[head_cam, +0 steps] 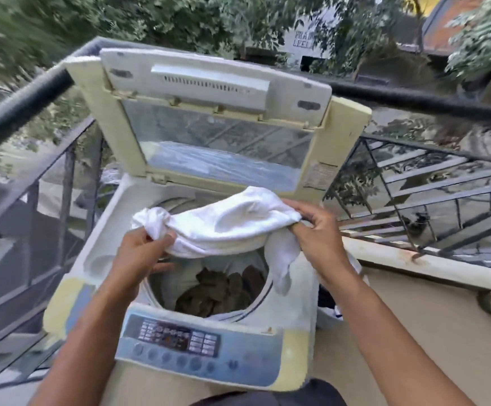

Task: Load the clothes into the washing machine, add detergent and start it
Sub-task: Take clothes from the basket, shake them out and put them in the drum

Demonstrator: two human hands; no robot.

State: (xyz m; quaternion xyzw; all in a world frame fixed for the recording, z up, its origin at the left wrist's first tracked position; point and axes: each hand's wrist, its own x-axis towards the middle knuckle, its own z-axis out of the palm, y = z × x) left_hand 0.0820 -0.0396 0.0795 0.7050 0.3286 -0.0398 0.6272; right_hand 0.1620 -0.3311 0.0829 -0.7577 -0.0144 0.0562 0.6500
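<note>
Both hands are up over the open washing machine (97,268) on a railed balcony, and there's a white cloth (223,227) stretched between them right above the drum mouth. The left hand (141,253) has its fingers curled round the bunched left end of the cloth; the right hand (314,230) pinches the right end, with a loose tail hanging down over the drum's right rim. The lid (217,118) stands raised at the far side, so the way in is open.

Where does the job stand? Loading is under way, by the look of it. Down in the drum (162,284) lie dark brownish clothes (217,291), so something is already inside, and this white piece is not yet in. To the right of the machine, low down, a dark and white bundle (329,300) shows, possibly more laundry waiting, though it is too hidden to be sure. No detergent is in view, so I judge that step is left, and so is the start: the control panel (179,338) at the near edge sits untouched by either hand.

Writing? The panel's button labels are too blurred to read. A sticker (318,174) on the lid's right frame is illegible too. On a far white building (305,39) behind the trees, partial letters show, something like "PRA" over "LEELA".
</note>
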